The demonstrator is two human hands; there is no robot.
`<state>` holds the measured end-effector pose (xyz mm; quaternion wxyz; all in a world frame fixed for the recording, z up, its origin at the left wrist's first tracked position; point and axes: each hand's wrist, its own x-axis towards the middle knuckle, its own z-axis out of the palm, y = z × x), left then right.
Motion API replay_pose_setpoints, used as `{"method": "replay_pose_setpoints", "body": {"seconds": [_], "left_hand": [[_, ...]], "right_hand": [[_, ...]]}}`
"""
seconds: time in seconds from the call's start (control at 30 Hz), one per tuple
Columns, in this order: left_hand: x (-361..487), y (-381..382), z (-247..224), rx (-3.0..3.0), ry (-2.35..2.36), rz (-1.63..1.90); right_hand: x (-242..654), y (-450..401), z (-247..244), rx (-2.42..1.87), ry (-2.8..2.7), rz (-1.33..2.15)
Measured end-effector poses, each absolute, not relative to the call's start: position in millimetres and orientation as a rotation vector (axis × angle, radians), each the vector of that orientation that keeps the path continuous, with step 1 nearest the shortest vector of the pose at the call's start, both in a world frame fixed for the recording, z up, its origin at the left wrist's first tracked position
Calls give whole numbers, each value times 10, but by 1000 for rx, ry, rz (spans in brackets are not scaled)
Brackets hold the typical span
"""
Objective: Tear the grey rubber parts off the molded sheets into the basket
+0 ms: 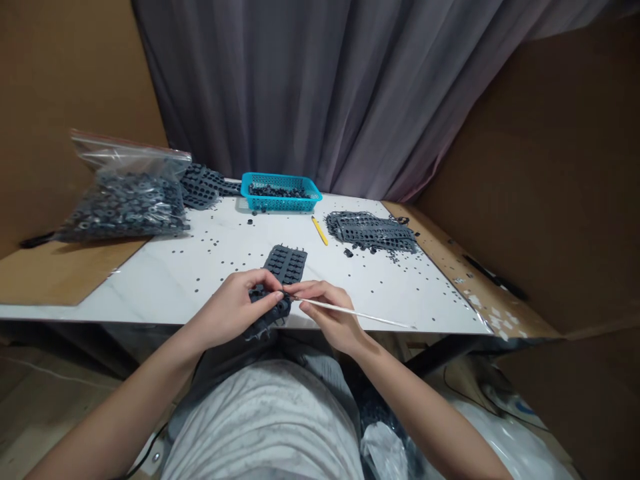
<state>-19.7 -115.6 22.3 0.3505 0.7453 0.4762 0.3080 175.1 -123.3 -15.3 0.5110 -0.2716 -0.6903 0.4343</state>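
1. I have the left hand (233, 310) curled closed around a dark grey moulded plastic strip (267, 312), held just over the table's front edge.
2. I have the right hand (333, 313) pinched nearly shut on a thin white stick (355, 312), its near end just beside the strip.
3. A second dark grey moulded plastic strip (287, 265) lies ahead on the white marble-patterned tabletop (415, 293), among scattered small dark pieces (380, 280).
4. Farther back sit a turquoise plastic mesh basket (280, 202), a yellow pencil (320, 230), and, to the left, a clear zip bag of grey parts (125, 200).
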Motion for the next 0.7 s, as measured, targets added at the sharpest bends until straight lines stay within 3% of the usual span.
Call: {"method": "replay_pose_setpoints", "body": {"seconds": [0.7], "left_hand": [[-176, -1164, 200, 1898, 1223, 851]], "right_hand": [[1764, -1218, -191, -568, -1746, 905]]}}
